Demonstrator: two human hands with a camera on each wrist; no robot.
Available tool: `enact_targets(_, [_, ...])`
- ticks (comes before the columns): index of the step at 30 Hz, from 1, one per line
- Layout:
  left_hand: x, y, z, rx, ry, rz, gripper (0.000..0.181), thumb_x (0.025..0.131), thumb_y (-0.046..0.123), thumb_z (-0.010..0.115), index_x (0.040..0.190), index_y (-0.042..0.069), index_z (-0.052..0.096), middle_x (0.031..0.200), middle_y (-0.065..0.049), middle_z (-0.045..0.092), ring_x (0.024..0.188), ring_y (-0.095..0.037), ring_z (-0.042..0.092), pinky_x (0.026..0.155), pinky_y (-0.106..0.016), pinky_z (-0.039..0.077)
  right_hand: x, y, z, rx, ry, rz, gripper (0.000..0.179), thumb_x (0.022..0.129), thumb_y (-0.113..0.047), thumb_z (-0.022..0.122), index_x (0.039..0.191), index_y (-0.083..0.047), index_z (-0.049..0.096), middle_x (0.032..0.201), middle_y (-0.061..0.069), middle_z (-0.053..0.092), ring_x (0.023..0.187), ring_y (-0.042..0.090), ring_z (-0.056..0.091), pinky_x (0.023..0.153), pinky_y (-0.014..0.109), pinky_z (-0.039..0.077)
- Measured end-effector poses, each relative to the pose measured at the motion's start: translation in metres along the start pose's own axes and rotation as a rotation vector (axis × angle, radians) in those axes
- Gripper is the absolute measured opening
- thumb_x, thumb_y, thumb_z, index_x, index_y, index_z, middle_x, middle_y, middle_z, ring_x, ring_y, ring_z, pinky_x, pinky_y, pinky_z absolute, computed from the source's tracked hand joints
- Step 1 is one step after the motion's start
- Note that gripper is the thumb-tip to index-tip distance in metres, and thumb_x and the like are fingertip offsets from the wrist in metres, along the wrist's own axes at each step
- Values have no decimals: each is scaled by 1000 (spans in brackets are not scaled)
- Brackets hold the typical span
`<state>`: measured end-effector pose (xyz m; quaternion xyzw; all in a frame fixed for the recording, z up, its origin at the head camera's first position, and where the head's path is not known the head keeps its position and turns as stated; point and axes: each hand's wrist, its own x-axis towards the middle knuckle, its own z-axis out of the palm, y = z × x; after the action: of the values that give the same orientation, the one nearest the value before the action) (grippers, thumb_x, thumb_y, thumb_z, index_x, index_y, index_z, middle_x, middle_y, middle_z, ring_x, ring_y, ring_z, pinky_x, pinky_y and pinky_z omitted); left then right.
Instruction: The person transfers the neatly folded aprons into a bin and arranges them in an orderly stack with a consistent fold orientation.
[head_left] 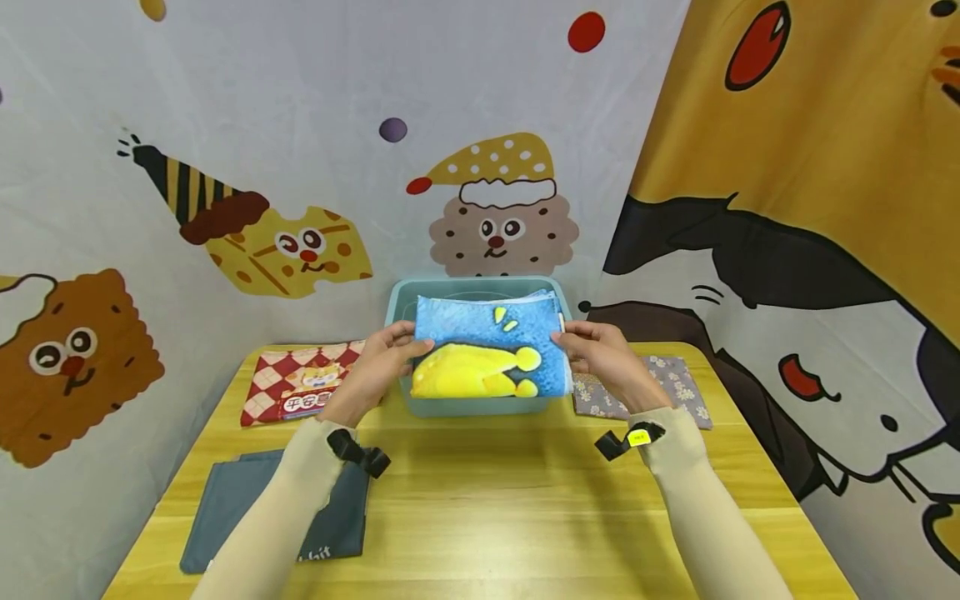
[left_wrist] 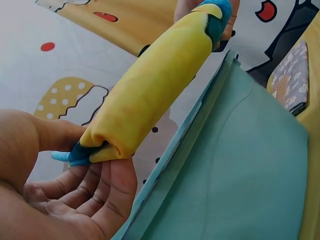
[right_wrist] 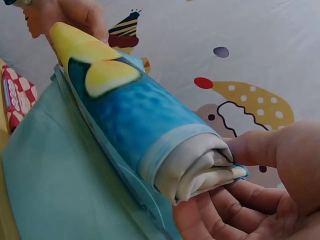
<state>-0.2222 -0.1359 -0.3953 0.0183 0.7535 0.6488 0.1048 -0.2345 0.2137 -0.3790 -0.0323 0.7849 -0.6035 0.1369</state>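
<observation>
A folded blue cloth [head_left: 457,321] with a yellow print is held up in front of and over a light blue-green plastic bin [head_left: 450,407]. My left hand [head_left: 375,367] pinches its left end, thumb on the near face and fingers behind. At the other end, my right hand [head_left: 609,360] pinches it the same way. In the right wrist view, several pale inner layers [right_wrist: 190,170] show at the cloth's folded end. The left wrist view shows the yellow part [left_wrist: 155,85] curving over the fold. What lies inside the bin is mostly hidden behind the cloth.
On the wooden table [head_left: 495,500], a red checked folded cloth [head_left: 268,379] lies left of the bin and a grey flowered one [head_left: 678,387] right of it. A dark grey folded cloth [head_left: 232,508] lies near my left forearm. A printed curtain [head_left: 300,125] hangs close behind.
</observation>
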Motion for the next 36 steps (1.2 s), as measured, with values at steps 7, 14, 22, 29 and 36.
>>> enact_targets(7, [19, 9, -9, 35, -1, -29, 64, 102, 29, 65, 155, 5, 39, 150, -17, 51, 136, -30, 50, 101, -43, 50, 19, -13, -1, -28, -12, 16, 52, 102, -36, 64, 142, -6, 52, 129, 11, 51, 110, 23, 53, 106, 47, 51])
enact_targets(14, [35, 17, -16, 77, -8, -59, 71, 102, 31, 64, 160, 7, 32, 159, -13, 40, 146, -30, 42, 113, -53, 45, 36, -24, -2, -42, -26, 39, 60, 102, -40, 64, 149, -7, 47, 138, 10, 49, 112, 23, 52, 100, 40, 53])
enact_targets(22, [55, 26, -20, 168, -5, -76, 65, 103, 30, 62, 157, 6, 37, 161, -14, 37, 137, -32, 46, 100, -45, 51, 58, -32, -6, -84, -32, 70, 56, 103, -41, 61, 147, -9, 50, 132, 9, 51, 108, 22, 54, 91, 35, 55])
enact_targets(29, [70, 27, -23, 228, -10, -83, 64, 104, 28, 61, 157, 3, 36, 161, -16, 35, 138, -32, 44, 94, -43, 54, 79, -33, -7, -107, -29, 98, 57, 104, -36, 61, 150, -6, 48, 131, 8, 51, 108, 20, 53, 98, 39, 55])
enact_targets(36, [82, 27, -28, 235, -14, -121, 68, 103, 28, 62, 159, 3, 33, 165, -14, 32, 144, -35, 42, 99, -46, 54, 91, -34, -7, -105, -60, 97, 50, 105, -32, 59, 146, -4, 53, 108, 6, 50, 97, 19, 50, 103, 45, 51])
